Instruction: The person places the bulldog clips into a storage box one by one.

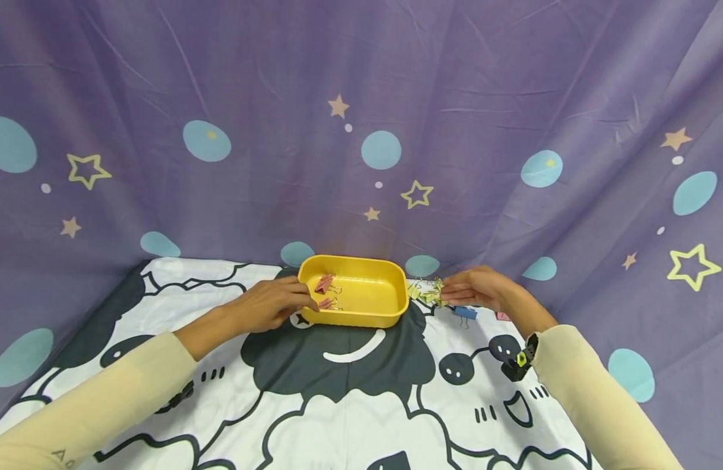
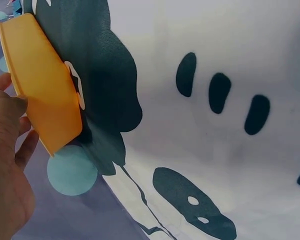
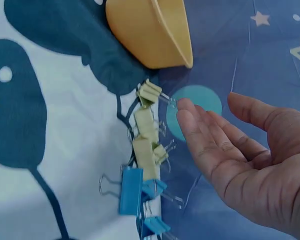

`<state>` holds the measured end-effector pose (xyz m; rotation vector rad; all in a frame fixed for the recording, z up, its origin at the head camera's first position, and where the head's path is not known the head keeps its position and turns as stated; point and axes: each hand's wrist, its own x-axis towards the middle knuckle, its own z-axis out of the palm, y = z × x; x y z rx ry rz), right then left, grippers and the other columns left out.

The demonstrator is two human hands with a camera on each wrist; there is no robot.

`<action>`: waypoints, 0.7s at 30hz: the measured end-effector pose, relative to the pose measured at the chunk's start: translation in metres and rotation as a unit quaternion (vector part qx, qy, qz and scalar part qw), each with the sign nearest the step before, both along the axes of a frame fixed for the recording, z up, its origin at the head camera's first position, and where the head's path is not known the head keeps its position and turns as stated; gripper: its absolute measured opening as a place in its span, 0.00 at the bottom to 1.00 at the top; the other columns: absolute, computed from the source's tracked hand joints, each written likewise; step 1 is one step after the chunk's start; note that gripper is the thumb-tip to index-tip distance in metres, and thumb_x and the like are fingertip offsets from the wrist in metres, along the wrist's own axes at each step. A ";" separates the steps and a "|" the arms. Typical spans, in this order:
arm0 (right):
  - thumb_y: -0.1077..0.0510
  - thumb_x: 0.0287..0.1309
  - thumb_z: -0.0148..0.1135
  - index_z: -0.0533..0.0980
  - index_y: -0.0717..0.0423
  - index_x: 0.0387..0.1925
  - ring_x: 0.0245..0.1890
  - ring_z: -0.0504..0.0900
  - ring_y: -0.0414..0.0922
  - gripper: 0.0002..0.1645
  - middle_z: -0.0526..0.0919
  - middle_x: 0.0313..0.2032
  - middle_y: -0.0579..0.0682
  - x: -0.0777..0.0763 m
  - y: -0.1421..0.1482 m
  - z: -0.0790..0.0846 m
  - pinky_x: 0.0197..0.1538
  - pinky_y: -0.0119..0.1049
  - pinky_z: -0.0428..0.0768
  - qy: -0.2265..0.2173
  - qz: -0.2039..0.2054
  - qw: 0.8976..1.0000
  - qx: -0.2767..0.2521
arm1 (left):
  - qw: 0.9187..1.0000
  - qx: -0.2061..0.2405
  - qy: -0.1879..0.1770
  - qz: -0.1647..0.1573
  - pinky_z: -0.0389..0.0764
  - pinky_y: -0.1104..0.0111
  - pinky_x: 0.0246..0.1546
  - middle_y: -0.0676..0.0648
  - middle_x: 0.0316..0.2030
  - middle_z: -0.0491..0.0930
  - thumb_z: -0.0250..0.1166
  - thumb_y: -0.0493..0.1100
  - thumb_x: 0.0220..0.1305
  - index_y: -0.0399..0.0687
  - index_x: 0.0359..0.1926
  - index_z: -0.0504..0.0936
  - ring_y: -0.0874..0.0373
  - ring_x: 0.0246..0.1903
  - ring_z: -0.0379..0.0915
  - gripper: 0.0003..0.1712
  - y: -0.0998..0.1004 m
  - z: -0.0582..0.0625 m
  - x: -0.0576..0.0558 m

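Observation:
A yellow plastic tray sits at the back of the cloth, with pink binder clips inside its left end. My left hand grips the tray's left end, fingers and thumb at the rim; the left wrist view shows the tray wall beside the thumb. To the right of the tray lies a row of pale yellow binder clips. My right hand is beside these clips, fingers nearly straight and holding nothing. Blue binder clips continue the row.
A pink clip lies partly hidden near my right wrist. White cloth with dark cartoon drawings covers the table. A purple curtain with stars and dots hangs right behind the tray and clips.

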<state>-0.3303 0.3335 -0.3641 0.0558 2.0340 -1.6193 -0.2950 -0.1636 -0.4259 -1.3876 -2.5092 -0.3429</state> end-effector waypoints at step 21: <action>0.64 0.81 0.62 0.66 0.79 0.79 0.40 0.97 0.40 0.35 0.96 0.36 0.46 0.009 0.060 -0.003 0.53 0.37 0.93 0.043 -0.124 0.990 0.052 | 0.999 0.018 0.038 -0.033 0.89 0.58 0.52 0.55 0.49 0.89 0.73 0.26 0.67 0.59 0.56 0.94 0.59 0.50 0.80 0.26 0.000 -0.009 -0.005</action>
